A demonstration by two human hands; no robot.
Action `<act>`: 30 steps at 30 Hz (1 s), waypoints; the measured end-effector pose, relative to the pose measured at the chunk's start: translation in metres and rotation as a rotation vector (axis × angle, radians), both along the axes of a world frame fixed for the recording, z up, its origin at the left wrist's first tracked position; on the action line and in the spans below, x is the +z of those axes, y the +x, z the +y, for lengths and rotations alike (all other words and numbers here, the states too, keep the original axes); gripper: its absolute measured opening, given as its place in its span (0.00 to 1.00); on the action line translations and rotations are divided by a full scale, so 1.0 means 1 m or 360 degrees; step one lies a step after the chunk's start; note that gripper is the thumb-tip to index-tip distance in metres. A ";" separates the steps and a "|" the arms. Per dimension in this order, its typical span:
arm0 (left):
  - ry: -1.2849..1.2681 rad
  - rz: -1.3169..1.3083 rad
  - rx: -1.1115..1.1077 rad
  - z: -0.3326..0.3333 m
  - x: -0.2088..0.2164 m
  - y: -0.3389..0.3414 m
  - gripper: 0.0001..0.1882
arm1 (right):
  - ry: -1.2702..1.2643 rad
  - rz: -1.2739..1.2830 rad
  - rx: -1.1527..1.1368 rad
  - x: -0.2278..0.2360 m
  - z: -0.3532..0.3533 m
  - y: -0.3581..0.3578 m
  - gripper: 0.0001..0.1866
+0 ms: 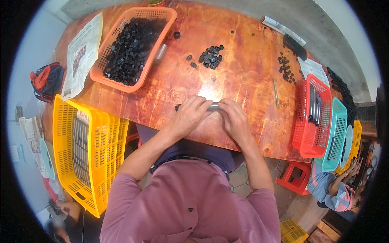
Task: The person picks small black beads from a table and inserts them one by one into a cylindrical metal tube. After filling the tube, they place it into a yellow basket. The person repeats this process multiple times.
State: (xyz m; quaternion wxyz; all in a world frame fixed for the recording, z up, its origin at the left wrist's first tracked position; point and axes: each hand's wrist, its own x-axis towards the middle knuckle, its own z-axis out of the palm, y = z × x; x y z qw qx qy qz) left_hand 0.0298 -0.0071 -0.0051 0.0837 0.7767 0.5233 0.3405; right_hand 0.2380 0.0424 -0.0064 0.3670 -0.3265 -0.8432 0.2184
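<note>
Both hands meet over a short metal tube (pixel 213 106) at the near edge of the reddish wooden table (pixel 162 104). My left hand (pixel 190 112) wraps round its left part, where a black end (pixel 177 107) sticks out past the fingers. At the other end, my right hand (pixel 234 117) closes on the tube with fingers and thumb. Only a short shiny stretch shows between the hands. Beyond them lies a small pile of black oval caps (pixel 211 57), with a couple of loose ones to its left.
An orange basket (pixel 142 77) of black parts stands far left, beside a newspaper (pixel 83 54). A yellow crate (pixel 97 162) holds stacked tubes. At right are a red basket (pixel 302 121) with metal tubes, a teal basket (pixel 334 141), scattered black pieces and a thin rod (pixel 275 93). Another person (pixel 330 188) sits beyond.
</note>
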 end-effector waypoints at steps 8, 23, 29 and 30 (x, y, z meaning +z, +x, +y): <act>-0.0024 0.0175 0.0088 -0.003 0.002 0.004 0.18 | -0.0069 -0.0020 -0.0027 0.001 -0.001 0.000 0.11; -0.0097 0.0138 0.0013 0.009 0.006 -0.003 0.16 | -0.0143 -0.0307 -0.0682 -0.006 0.051 -0.070 0.05; -0.0416 0.0027 0.0020 0.009 0.013 -0.004 0.18 | -0.0203 -0.0336 -0.0645 0.000 0.049 -0.068 0.04; -0.0456 0.0034 0.0021 0.008 0.012 -0.004 0.18 | -0.0232 -0.0357 -0.0639 0.003 0.048 -0.068 0.04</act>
